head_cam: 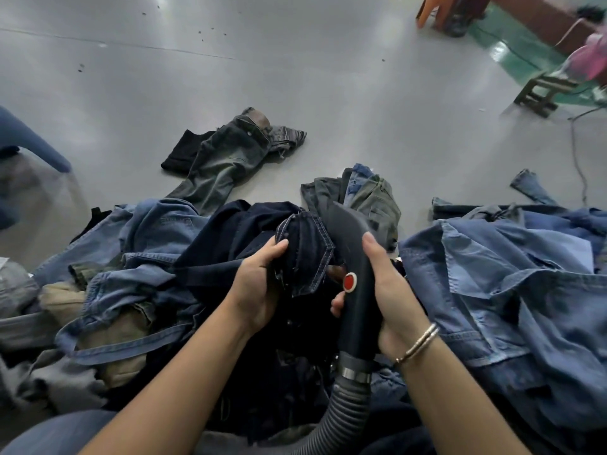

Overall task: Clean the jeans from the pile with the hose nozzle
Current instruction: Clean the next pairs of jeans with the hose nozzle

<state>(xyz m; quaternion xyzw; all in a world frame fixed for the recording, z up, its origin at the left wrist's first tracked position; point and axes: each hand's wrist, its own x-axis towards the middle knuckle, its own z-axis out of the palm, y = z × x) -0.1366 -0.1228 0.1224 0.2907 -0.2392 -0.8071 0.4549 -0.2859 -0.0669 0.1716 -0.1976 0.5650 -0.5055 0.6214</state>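
Jeans point(307, 247) are bunching in our pinching left hand point(259, 287) while our right hand point(391, 290) is wrapping the nozzle point(353, 257), risking sucked-in cloth.

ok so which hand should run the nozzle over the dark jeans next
Right. The right hand already grips the hose nozzle, whose tip lies beside the dark jeans. The left hand is busy gripping that fabric, so it probably best holds it steady.

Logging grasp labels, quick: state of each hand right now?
Left hand: closed, gripping the dark jeans.
Right hand: closed around the hose nozzle.
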